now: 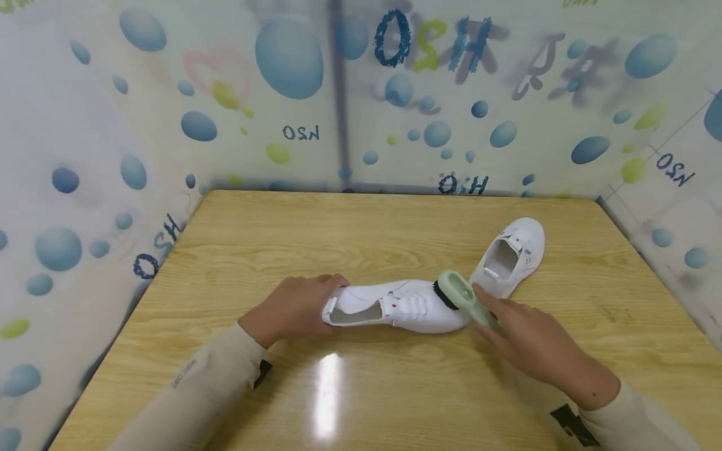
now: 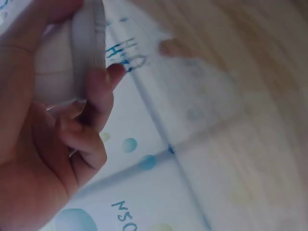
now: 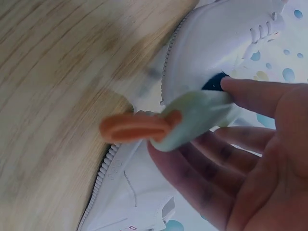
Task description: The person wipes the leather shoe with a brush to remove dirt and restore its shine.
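A white lace-up shoe [image 1: 414,307] lies sideways over the table, toe to the right. My left hand [image 1: 299,307] grips its heel; in the left wrist view the fingers and thumb curl round the heel end [image 2: 55,72]. My right hand [image 1: 533,338] holds a pale green brush [image 1: 458,291] by its handle, and the dark bristles [image 1: 444,295] meet the toe of the shoe. An orange loop [image 3: 137,129] hangs from the handle's end in the right wrist view. The second white shoe [image 1: 527,241] stands just beyond the brush, toe pointing away.
The wooden table [image 1: 293,232] carries both shoes and has a bright light reflection near its front. Behind it and on both sides rise pale walls [image 1: 225,150] printed with blue and green dots and lettering.
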Tool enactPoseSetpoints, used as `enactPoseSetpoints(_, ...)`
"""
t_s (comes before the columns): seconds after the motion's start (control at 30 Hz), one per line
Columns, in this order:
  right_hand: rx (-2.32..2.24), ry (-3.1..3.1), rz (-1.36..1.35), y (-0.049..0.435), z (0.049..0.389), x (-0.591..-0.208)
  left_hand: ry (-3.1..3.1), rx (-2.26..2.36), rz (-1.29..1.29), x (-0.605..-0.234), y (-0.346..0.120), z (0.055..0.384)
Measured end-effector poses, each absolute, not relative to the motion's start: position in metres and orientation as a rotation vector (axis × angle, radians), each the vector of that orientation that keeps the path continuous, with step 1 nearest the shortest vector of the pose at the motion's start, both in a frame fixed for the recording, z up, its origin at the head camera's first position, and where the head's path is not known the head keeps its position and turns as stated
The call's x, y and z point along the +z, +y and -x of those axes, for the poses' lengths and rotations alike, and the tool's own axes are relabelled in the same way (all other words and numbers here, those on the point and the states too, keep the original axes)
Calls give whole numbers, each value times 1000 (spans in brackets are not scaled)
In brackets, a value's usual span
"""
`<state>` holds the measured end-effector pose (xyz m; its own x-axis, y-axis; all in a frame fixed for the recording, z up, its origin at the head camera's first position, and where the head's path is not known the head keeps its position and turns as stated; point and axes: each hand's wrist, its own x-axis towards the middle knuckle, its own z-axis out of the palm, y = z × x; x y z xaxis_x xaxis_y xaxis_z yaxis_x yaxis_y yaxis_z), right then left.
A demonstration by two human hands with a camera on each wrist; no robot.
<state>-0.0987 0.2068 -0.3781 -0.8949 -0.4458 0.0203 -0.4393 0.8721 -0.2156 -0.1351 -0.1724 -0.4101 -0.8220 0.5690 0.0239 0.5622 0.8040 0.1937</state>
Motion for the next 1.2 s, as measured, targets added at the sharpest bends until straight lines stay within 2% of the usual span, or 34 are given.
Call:
enactPoseSetpoints(0.37,-376,3091,647,206,97,-372,3002,374,-1075,-408,-168,131)
enactPoseSetpoints(0.87,-381,3066,650,205,94,-370,2563,857,-830,-399,-182,133)
enactPoseSetpoints(1.2,-436,3074,690,202,91,-367,2637,870,-928,-398,-182,136)
